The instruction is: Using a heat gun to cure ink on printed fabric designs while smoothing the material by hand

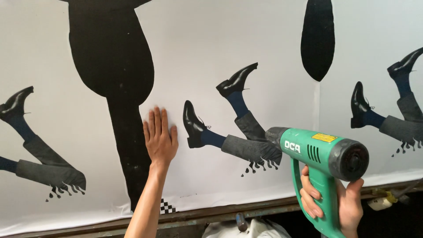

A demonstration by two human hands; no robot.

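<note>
Head camera looks at a white printed vinyl sheet [207, 48] stuck on an upright panel, and both of my hands are in front of it. My left hand [159, 137] lies flat against the sheet, fingers straight, close together and pointing up, palm on the white film just at the right edge of a tall black printed shape [115, 70]. It grips nothing; it only presses.

My right hand [331, 199] is wrapped around the handle of a green heat gun [320, 164], fingers curled closed on the grip. The gun's long axis runs nearly level, its dark nozzle [275, 135] pointing left toward the sheet, its rear end cap toward the right. The nozzle sits in front of a printed pair of grey trouser legs with black shoes [229, 119]; how near it is to the film I cannot tell.

So the pressing hand lies left of the nozzle and at about the same height, with the printed shoes between them. A seam [318, 105] runs down the sheet above the gun. Below, a worn metal rail [246, 210] borders the sheet's lower edge, where a small black-and-white chequered patch [167, 206] shows by my left forearm.
</note>
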